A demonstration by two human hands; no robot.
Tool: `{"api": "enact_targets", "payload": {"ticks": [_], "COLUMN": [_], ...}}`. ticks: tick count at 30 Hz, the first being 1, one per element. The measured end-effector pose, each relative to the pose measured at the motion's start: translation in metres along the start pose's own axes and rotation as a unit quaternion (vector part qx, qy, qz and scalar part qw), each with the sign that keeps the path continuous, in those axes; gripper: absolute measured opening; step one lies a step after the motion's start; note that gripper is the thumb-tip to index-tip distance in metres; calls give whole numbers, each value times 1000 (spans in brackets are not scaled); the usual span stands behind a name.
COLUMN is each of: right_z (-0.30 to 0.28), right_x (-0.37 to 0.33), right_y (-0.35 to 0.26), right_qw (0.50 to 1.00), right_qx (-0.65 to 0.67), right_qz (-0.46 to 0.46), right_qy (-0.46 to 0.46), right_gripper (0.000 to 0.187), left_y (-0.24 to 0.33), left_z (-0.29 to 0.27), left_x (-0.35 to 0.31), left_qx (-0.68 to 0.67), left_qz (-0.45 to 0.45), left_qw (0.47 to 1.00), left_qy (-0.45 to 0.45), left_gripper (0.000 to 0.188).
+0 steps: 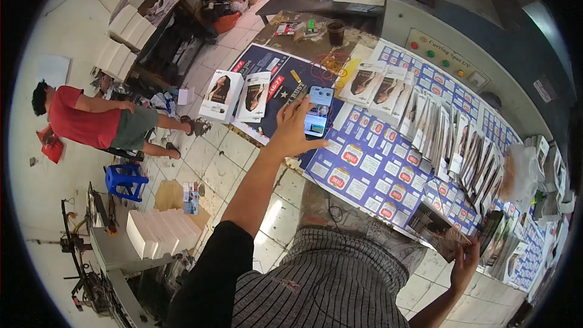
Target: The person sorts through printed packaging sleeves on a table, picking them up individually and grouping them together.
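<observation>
A phone (317,111) with a lit screen lies on the printed sheets covering the table. My left hand (294,126) reaches over its left edge; the fingers are stretched out and touch or hover at the screen, the thumb spread to the right. Lower right, at the table's near edge, my right hand (465,259) is closed on a dark printed card (435,228) with a picture on it. Beside that hand stand several more printed cards (501,240). A long row of flat printed cartons (446,140) leans across the table's middle.
Stacks of white printed cartons (221,95) sit left of the phone, and more cartons (388,88) right of it. Behind are a glass of dark drink (335,32) and a machine panel (434,54) with buttons. Another person (91,118) bends near a blue stool (124,180).
</observation>
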State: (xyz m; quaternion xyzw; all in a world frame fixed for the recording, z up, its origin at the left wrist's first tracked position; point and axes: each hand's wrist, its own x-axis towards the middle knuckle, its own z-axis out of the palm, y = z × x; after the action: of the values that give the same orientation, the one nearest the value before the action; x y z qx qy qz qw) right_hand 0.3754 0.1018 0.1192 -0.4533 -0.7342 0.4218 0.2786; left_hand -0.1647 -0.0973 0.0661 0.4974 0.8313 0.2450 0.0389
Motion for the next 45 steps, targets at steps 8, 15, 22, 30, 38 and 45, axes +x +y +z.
{"api": "enact_targets", "payload": {"ticks": [8, 15, 22, 30, 38, 45], "right_z": [-5, -10, -4, -32, -9, -17], "right_x": [-5, -7, -7, -16, 44, 82], "right_y": [6, 1, 2, 26, 33, 50], "right_qw": [1000, 998, 997, 996, 948, 900], "right_qx": [5, -21, -5, -54, -153, -120], "right_qz": [31, 54, 64, 50, -35, -55], "right_qy": [-2, -38, -30, 41, 277, 415], "right_gripper": [20, 23, 23, 24, 19, 26], "left_y": [-6, -7, -6, 79, 96, 104], "left_z": [5, 4, -1, 52, 129, 134], "left_x": [1, 0, -3, -30, -48, -47], "left_qx": [0, -5, 21, -39, 77, 90], "left_qz": [-29, -51, -48, 124, 132, 133], "left_qw": [999, 999, 999, 991, 986, 983], "left_qy": [-31, -12, 4, 41, -72, -89], "left_gripper": [129, 129, 117, 78, 69, 66]}}
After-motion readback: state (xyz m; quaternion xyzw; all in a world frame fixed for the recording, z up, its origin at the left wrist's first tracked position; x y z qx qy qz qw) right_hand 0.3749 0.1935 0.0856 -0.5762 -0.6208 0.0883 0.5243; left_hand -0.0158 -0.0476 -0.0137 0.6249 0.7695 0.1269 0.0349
